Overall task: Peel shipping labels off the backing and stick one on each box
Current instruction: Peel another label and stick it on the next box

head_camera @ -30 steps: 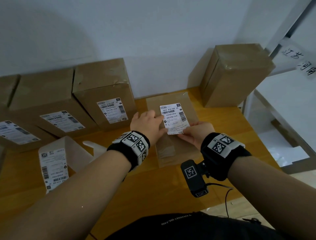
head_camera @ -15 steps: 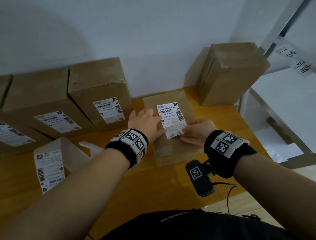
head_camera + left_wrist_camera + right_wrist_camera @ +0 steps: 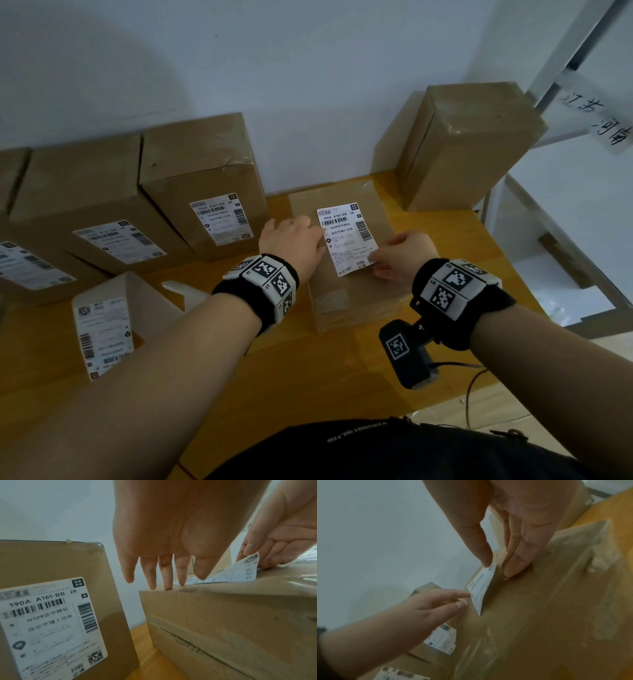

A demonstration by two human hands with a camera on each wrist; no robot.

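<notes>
A white shipping label [image 3: 346, 238] lies on top of a flat brown box [image 3: 352, 305] at the table's middle. Its far part rests on the cardboard, while its near right corner is lifted. My left hand [image 3: 308, 229] has straight fingers, whose tips touch the label's left edge and the box top [image 3: 223, 588]. My right hand [image 3: 380, 260] pinches the raised corner of the label [image 3: 479, 591] between thumb [image 3: 485, 559] and fingers. In the left wrist view the label [image 3: 231, 572] curls up toward the right hand [image 3: 257, 555].
Several boxes bearing labels [image 3: 219, 219] stand along the wall at the left. A plain box [image 3: 469, 144] stands upright at the back right. A folded backing strip with labels [image 3: 102, 335] lies front left. The table edge and a white shelf [image 3: 565, 240] are to the right.
The label has come down from the air onto the box top, its far end now lying flat. Both hands moved down and slightly forward with it.
</notes>
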